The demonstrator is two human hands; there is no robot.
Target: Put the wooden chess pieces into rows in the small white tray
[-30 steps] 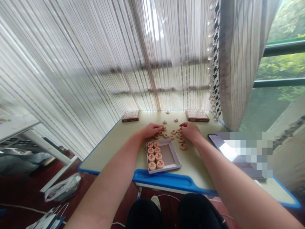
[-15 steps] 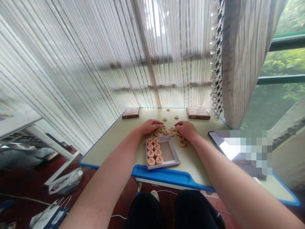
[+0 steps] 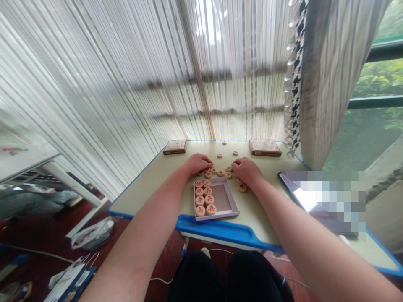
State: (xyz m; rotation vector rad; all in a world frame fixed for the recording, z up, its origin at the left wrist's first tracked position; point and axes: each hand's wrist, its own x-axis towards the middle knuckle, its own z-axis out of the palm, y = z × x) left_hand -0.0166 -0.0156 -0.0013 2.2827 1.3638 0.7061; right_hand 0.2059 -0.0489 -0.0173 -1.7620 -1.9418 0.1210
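Both hands are out over the table (image 3: 147,184), knuckles bent and fingertips down among the loose black-lettered discs (image 3: 221,173). Taking the shallow open box (image 3: 234,206) as the middle of the clock, my left hand (image 3: 198,163) is at 11 and my right hand (image 3: 247,170) at 1, with that cluster mostly around 12. Fingers are curled on both sides, but honestly can't tell whether either one is pinching a disc or just touching, since my own knuckles block the view.

Tips for handling these, imo: keep the wrists low, take each disc by its rim, and work from the outside of the bunch so neighbours don't get knocked. Three strays (image 3: 219,155) sit farther out past 12, so they'd take a longer reach.

Materials-wise, the discs look like pale wood, round and chunky with softened edges. Eight red-lettered discs (image 3: 209,199) stand face up in two columns along the box's 9 o'clock side. The box has thin pale walls, probably card. Tabletop's a smooth cream with a blue edge; the moulded blue ledge (image 3: 217,228) at 6 looks like plastic. Two flat brown boxes (image 3: 265,147) lie way out at 11 and 1.
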